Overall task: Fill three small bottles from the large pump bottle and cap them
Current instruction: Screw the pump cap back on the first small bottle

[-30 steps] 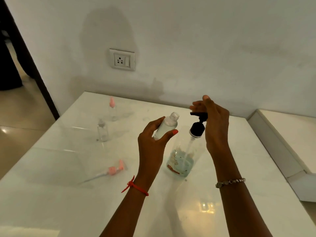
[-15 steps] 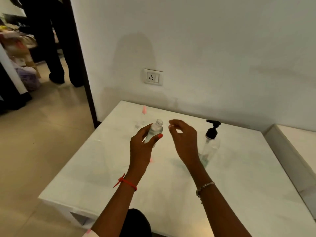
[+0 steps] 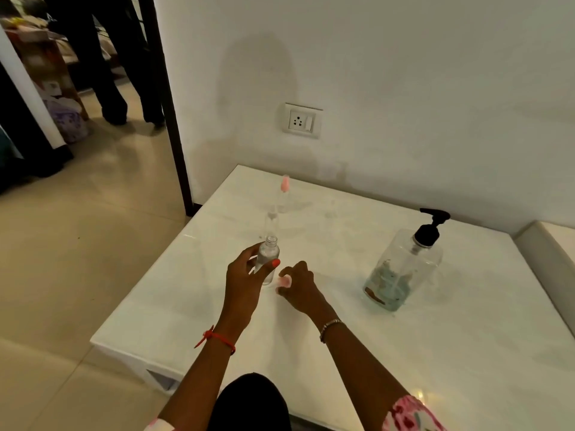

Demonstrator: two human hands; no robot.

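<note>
Left hand (image 3: 245,284): curled round a small bottle (image 3: 269,259), neck open, held upright; whether its base touches the tabletop (image 3: 342,353) I cannot tell.
Right hand (image 3: 298,286): just beside the left, fingertips pinching a pink cap (image 3: 284,281).
Pump bottle (image 3: 404,265): standing well to the right, black pump, a little bluish liquid at the bottom.
Behind the hands: an open bottle (image 3: 271,222), then a capped bottle (image 3: 284,194) nearer the wall (image 3: 404,88).
</note>
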